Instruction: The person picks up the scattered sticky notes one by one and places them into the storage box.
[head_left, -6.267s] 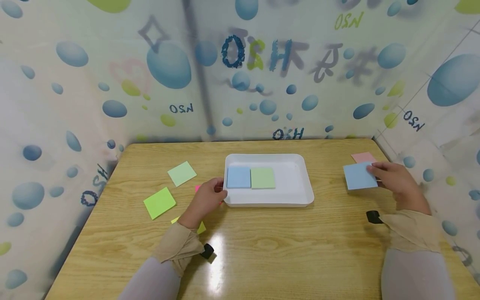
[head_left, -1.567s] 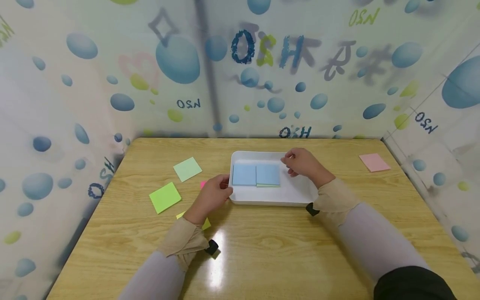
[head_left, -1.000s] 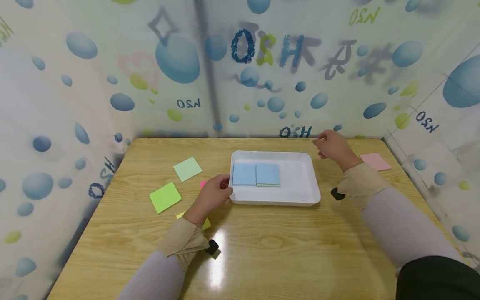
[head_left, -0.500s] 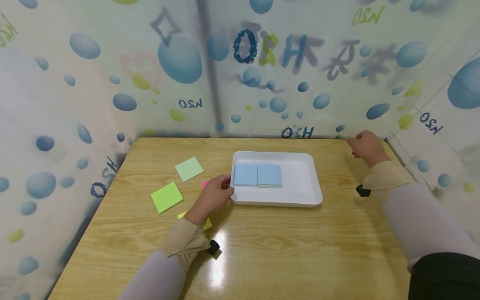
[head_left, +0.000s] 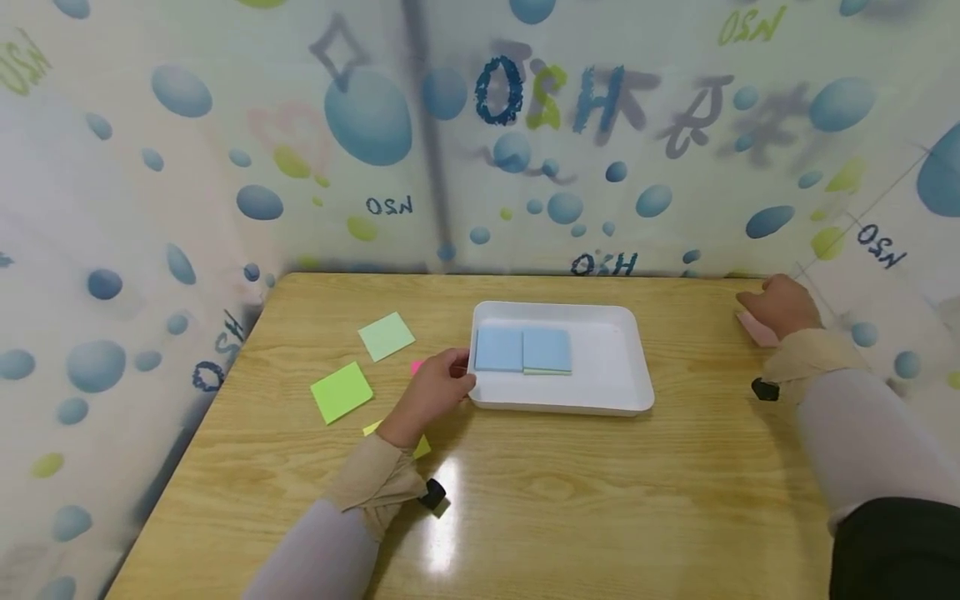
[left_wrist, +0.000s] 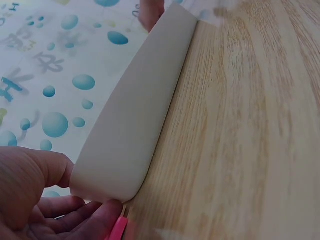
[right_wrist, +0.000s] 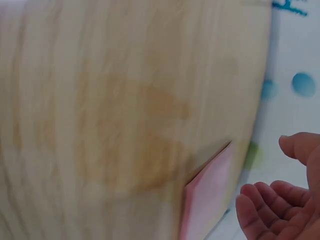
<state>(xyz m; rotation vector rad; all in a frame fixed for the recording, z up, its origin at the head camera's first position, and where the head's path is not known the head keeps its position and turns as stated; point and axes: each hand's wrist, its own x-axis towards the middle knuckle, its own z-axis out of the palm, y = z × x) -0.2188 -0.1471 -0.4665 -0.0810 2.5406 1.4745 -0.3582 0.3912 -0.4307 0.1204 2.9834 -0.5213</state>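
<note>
My left hand grips the left end of a white tray, thumb at the rim and fingers against the outer wall in the left wrist view. Inside the tray, a blue sticky note pad lies beside a second blue pad. A green pad shows as a thin edge beneath the second one. At the far right, my right hand hovers over a pink sticky note pad, partly covering it. The right wrist view shows that hand's thumb and fingers apart, holding nothing, beside the pink pad.
Left of the tray lie a pale green pad, a bright green pad and a yellow pad partly under my left wrist. A bright pink pad peeks out behind my left hand. A patterned curtain stands behind the table.
The blue pad once in my right hand now lies on the green pad in the tray. My right hand has moved right, from the tray to the pink pad. My left hand stays put.
</note>
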